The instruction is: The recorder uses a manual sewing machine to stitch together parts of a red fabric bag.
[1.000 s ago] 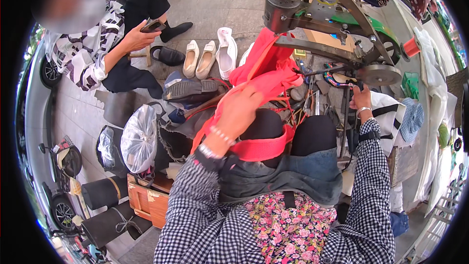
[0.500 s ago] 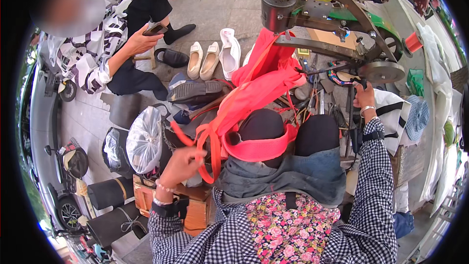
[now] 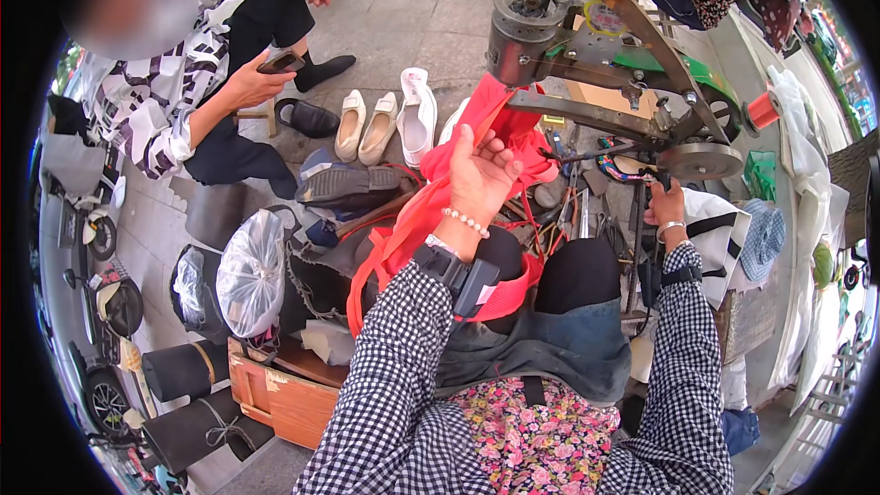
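My left hand (image 3: 481,172) is raised over the red fabric bag (image 3: 412,225), palm turned up and fingers loosely curled and apart, with nothing visible in it. The bag's upper part lies beneath the head of a hand-cranked sewing machine (image 3: 587,110); its straps trail down over my lap. My right hand (image 3: 665,205) is closed round the dark crank handle (image 3: 658,178) below the machine's handwheel (image 3: 701,161). How much of the bag lies under my left palm is hidden.
Cream shoes (image 3: 378,128) and a white shoe (image 3: 418,119) stand beyond the bag. Tools (image 3: 576,211) lie beneath the machine. A wooden box (image 3: 284,394) and a plastic-covered bundle (image 3: 250,275) are at left. A seated person (image 3: 170,96) holds a phone. A red thread spool (image 3: 762,111) sits at right.
My left hand has moved up and right from the hanging orange-red strap to above the bag, opening on the way. My right hand stays at the crank handle. The view has shifted slightly.
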The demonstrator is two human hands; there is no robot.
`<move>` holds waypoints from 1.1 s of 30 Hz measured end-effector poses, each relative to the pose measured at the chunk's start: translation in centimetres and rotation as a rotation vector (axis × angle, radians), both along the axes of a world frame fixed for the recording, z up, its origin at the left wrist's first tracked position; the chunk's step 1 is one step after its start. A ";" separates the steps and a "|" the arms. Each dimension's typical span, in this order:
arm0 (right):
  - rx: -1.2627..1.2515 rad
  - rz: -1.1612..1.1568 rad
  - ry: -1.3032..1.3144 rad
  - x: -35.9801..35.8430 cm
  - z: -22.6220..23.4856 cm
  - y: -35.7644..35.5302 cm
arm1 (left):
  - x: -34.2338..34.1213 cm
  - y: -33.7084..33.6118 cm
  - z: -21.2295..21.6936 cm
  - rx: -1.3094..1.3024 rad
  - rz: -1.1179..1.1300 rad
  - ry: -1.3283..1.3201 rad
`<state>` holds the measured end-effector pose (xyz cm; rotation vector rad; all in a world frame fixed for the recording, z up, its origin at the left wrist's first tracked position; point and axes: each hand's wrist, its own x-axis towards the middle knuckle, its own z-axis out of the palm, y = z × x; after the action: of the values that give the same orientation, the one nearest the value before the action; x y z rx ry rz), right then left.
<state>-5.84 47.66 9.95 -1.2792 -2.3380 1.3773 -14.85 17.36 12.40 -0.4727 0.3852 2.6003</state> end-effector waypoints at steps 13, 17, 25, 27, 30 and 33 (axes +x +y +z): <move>0.024 -0.018 0.020 0.2 -0.3 0.0 | -0.9 2.2 -0.3 -0.004 0.025 -0.182; 0.014 -0.001 0.029 0.1 -0.3 0.0 | -2.2 1.9 -0.8 0.017 -0.048 -0.200; -0.015 -0.056 0.013 0.2 -0.5 0.2 | -3.1 0.8 -1.5 0.170 0.063 -0.136; -0.007 -0.042 0.018 0.2 -0.5 0.2 | -3.4 0.4 -1.8 0.218 0.076 -0.114; -0.002 -0.047 0.035 0.2 -0.7 0.3 | -3.7 0.1 -2.3 0.354 0.021 0.012; -0.001 -0.042 0.041 0.2 -0.8 0.3 | -3.6 0.1 -2.4 0.316 0.052 0.006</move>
<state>-5.63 48.00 9.18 -1.2806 -2.2713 1.3783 -18.41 17.51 10.02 -0.3685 -0.0397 2.6470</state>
